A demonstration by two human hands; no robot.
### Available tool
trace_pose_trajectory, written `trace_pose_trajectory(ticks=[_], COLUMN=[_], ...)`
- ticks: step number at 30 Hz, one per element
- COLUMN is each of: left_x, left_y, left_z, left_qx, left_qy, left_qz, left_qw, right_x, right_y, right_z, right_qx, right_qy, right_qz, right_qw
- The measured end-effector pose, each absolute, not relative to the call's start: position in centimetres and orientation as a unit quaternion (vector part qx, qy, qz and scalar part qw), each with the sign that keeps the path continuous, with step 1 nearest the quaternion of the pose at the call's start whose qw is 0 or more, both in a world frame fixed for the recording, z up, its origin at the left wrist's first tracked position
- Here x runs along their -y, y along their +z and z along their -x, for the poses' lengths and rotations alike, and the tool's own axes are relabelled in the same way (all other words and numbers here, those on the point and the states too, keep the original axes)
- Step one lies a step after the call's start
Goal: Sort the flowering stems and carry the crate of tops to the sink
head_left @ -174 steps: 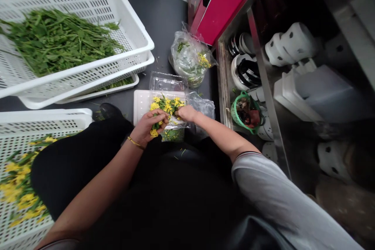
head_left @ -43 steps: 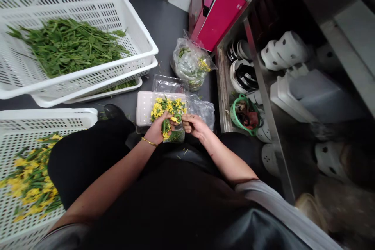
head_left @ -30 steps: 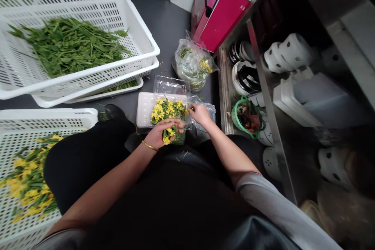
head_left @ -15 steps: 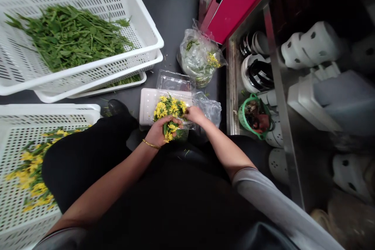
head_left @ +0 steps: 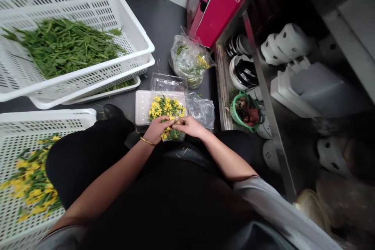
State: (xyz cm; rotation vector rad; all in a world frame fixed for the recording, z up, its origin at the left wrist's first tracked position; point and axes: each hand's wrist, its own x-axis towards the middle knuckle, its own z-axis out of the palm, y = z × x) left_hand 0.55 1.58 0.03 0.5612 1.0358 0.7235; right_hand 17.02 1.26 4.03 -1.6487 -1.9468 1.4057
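Yellow-flowered green stems (head_left: 164,106) lie in a clear plastic tray on a pale, dotted box (head_left: 142,109) between my knees. Just in front of them my left hand (head_left: 158,128) is closed round a small bunch of the same flowering stems, its bracelet showing at the wrist. My right hand (head_left: 191,125) meets it, thumb and fingers pinched together at the bunch; what exactly they pinch is too small to make out. Below my fingers, more greens (head_left: 175,136) show in a clear container. An open clear plastic lid (head_left: 168,83) lies beyond the box.
White crates on the left hold leafy greens (head_left: 70,47) and yellow-flowered stems (head_left: 35,183). A plastic bag with greens (head_left: 190,60) stands ahead, and a crumpled clear bag (head_left: 202,109) lies right of the box. A metal shelf (head_left: 263,82) with a green basket (head_left: 246,111) edges the right side.
My right hand has come from the right edge of the flower tray toward me, meeting my left hand. My left hand has turned inward with its bunch. The view has shifted slightly.
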Motion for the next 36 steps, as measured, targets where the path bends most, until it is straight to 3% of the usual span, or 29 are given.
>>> trace_pose_trajectory(ticks=[6, 9, 13, 16, 21, 25, 28, 32, 36], left_x=[-1.6, -1.4, -1.1, -1.4, -2.5, -2.5, -2.3, -2.5, -2.6], left_y=[0.5, 0.7, 0.9, 0.8, 0.7, -0.3, -1.1, -1.2, -0.8], left_z=[-0.2, -0.2, -0.2, 0.3, 1.6, 1.1, 0.5, 0.3, 0.0], left_qx=[-0.473, -0.466, -0.425, -0.391, -0.327, -0.34, -0.373, -0.416, -0.463], left_qy=[0.391, 0.387, 0.286, 0.265, 0.373, 0.339, 0.331, 0.328, 0.316], left_qz=[-0.214, -0.196, -0.158, -0.137, -0.137, -0.161, -0.161, -0.172, -0.167], left_qw=[0.76, 0.771, 0.844, 0.871, 0.858, 0.862, 0.852, 0.831, 0.811], right_x=[1.1, 1.9, 2.5, 2.4, -0.9, -6.1, -9.3, -10.7, -9.2], right_y=[4.5, 4.2, 5.2, 6.8, 6.3, 1.7, -1.9, -4.2, -3.7], right_z=[-16.8, -16.1, -15.7, -16.8, -20.0, -18.7, -16.3, -15.8, -18.2], right_qx=[0.695, 0.773, 0.877, 0.892, 0.809, 0.775, 0.758, 0.747, 0.679], right_qy=[0.43, 0.307, 0.17, 0.221, 0.383, 0.236, 0.176, 0.19, 0.308], right_qz=[0.559, 0.535, 0.438, 0.391, 0.426, 0.576, 0.609, 0.617, 0.664], right_qw=[0.141, 0.149, 0.103, 0.045, -0.132, -0.111, -0.154, -0.161, -0.057])
